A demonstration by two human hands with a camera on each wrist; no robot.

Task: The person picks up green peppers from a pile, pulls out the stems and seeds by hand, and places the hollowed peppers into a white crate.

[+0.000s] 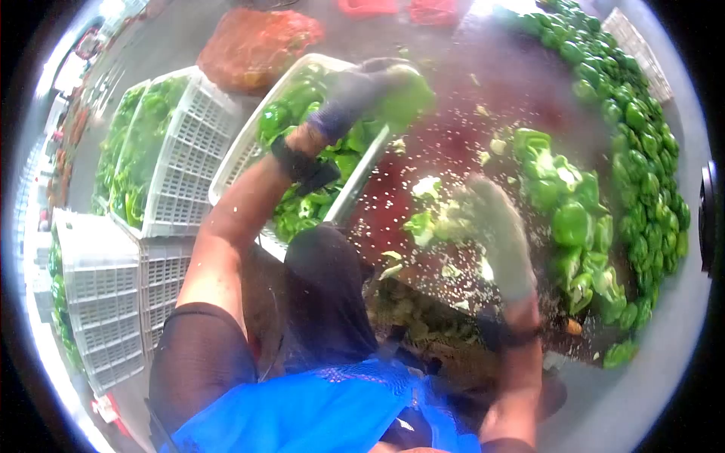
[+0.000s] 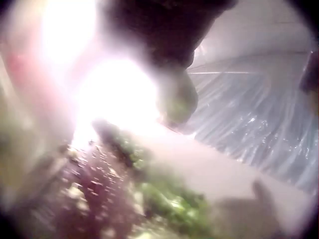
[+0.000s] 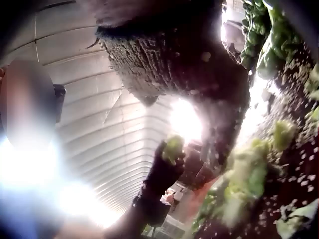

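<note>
My gloved left hand point(image 1: 355, 94) grips a green bell pepper point(image 1: 410, 100) over the far end of a white crate point(image 1: 226, 162). The crate holds many green peppers. Both hand and pepper are blurred; the same pepper point(image 3: 173, 148) shows in the right wrist view, with the dark glove around its lower side. My right hand point(image 1: 502, 238), in a pale, dusty glove, is low over a dark red surface point(image 1: 453, 143) strewn with seeds. Its fingers are right at pale green pepper trimmings point(image 1: 445, 219). Whether they hold any of these I cannot tell.
Cut green peppers point(image 1: 570, 219) lie in a row right of my right hand. A long heap of whole peppers point(image 1: 642, 174) lines the far right. More white crates point(image 1: 189, 151) of peppers stand at left. An orange-red sack point(image 1: 257, 45) sits behind the near crate.
</note>
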